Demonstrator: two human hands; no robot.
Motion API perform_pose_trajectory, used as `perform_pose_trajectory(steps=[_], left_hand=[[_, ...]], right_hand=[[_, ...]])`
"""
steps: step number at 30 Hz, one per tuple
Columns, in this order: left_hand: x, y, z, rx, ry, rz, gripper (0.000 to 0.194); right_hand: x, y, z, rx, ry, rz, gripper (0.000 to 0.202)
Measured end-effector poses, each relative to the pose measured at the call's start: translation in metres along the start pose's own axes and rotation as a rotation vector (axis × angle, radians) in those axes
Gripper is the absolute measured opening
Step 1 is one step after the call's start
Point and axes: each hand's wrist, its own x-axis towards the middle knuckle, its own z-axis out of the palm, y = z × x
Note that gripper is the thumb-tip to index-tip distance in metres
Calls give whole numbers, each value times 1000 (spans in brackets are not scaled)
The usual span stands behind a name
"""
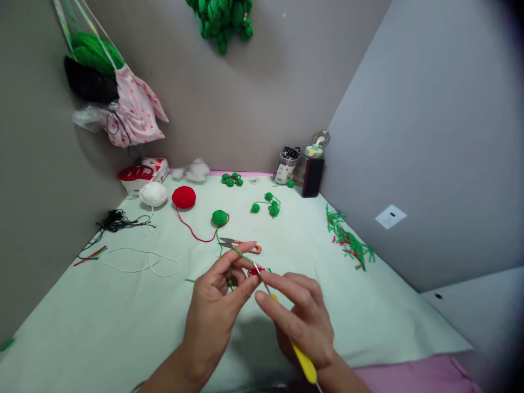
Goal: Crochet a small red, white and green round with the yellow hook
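Observation:
My left hand (219, 300) pinches a small red and green crochet piece (257, 271), with green yarn running over its raised index finger. In my right hand (305, 319) is a crochet hook with a yellow handle (304, 363); its metal tip touches the green strand at the piece. Orange-handled thread snips (256, 249) lie on the table just beyond my left fingers. Behind them sit a green yarn ball (219, 218) and a red yarn ball (184, 197), whose red tail curls toward the green ball.
On the pale cloth (143, 322) are a white yarn ball (153, 194), black cords (114, 220), green crochet pieces (273, 207) and yarn scraps (347, 240). A phone (313, 177) and a pen cup (285, 168) stand at the back. Bags (135, 109) hang at left.

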Motion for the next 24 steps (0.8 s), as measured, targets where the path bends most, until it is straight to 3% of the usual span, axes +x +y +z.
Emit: perform_pose_trajectory(steps=[4, 13, 24], left_hand=[[-5, -2, 2, 115, 90, 163, 38], [-6, -5, 2, 240, 135, 317, 39], [-7, -17, -5, 340, 122, 549, 48]], right_hand=[[0, -2, -1, -94, -14, -59, 24], [-7, -5, 0, 160, 2, 76, 53], [-10, -10, -2, 238, -20, 130, 39]])
